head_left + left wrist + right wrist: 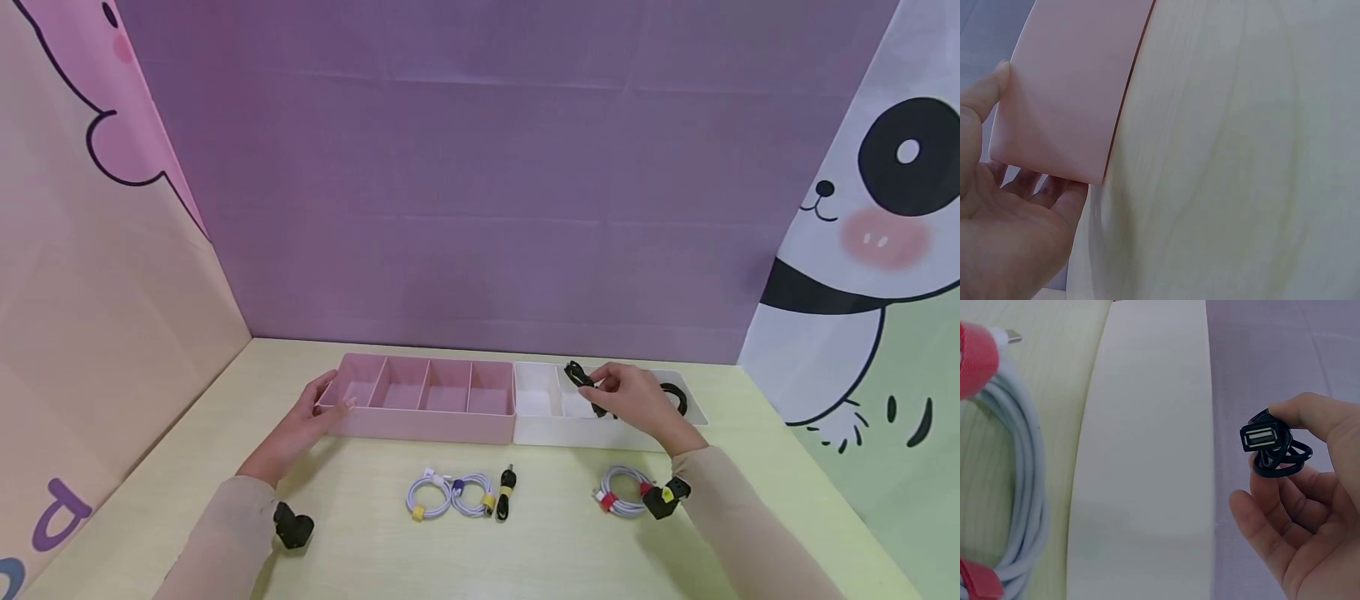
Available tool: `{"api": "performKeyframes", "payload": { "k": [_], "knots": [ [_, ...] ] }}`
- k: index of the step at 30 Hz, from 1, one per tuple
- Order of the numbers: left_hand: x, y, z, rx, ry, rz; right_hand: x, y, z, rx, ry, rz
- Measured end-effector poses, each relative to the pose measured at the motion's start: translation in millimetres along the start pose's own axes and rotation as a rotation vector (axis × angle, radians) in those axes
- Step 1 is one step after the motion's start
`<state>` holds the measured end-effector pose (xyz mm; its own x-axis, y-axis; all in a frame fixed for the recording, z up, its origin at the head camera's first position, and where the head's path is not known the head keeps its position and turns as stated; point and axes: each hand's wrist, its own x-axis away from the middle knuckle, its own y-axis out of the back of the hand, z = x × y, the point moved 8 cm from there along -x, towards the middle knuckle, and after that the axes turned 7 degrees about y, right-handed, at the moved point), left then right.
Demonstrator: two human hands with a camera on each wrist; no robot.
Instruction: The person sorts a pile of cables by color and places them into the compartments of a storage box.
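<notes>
My right hand pinches a bundled black USB cable over the white divided box. In the right wrist view, the USB socket of that cable faces the camera between thumb and fingers. My left hand grips the left end of the pink divided box. The left wrist view shows the thumb at the rim of the pink box and the other fingers against its end wall. Another black coiled cable lies in the right part of the white box, partly behind the right hand.
Before the boxes lie two white coiled cables with yellow ties and a short black cable. A white coiled cable with red ties sits near the right wrist. A purple backdrop rises behind the table.
</notes>
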<state>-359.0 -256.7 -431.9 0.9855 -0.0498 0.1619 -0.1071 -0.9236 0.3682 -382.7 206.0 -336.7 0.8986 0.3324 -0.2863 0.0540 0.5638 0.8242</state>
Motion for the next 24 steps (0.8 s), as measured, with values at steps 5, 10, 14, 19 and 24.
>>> {"api": "performKeyframes", "payload": {
  "k": [5, 10, 14, 19, 24],
  "knots": [
    [0.2, -1.4, -0.9, 0.007, -0.006, -0.003, 0.4, -2.9, -3.4, 0.005, -0.016, -0.027],
    [1.3, -2.2, -1.0, 0.0, 0.008, -0.002, -1.0, -5.0, -4.0, 0.016, -0.019, -0.042],
    [1.5, -1.5, -0.8, -0.007, 0.012, -0.003, -2.6, -5.3, -4.6, 0.025, -0.023, -0.042],
    [1.3, -1.7, 0.0, -0.015, 0.016, -0.001, -4.4, -5.9, -6.2, 0.024, -0.016, -0.036],
    [2.0, -1.6, -0.1, -0.02, 0.025, -0.003, -6.4, -8.0, -8.7, 0.023, -0.018, -0.027]
  ]
}}
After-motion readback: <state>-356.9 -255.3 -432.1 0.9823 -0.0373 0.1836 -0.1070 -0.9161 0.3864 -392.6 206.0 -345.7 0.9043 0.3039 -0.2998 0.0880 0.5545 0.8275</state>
